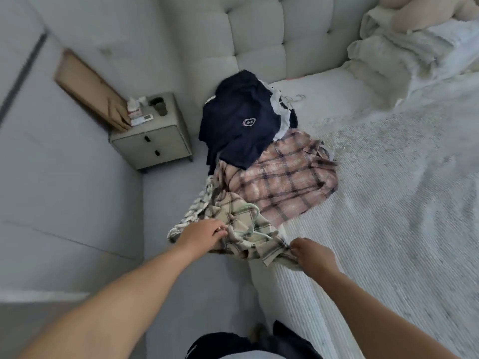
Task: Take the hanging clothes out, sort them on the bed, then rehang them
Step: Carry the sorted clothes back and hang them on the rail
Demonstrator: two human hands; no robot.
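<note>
Clothes (259,156) heaped on bed (388,203) beyond my grip. Left hand (204,234) and right hand (311,255) pinch green plaid shirt (241,229), seemingly on its hanger (255,224); I'd lift evenly.

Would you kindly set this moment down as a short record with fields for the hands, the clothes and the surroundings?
left hand: left hand pinches the green plaid shirt near its pale hanger
right hand: right hand holds the same shirt's lower edge at the side of the bed
pile: navy top lies on the pink plaid shirt, with white cloth and wire hanger hooks beyond it
beside bed: nightstand with small items on top
task stage: clothes lie on the bed, none rehung
</note>
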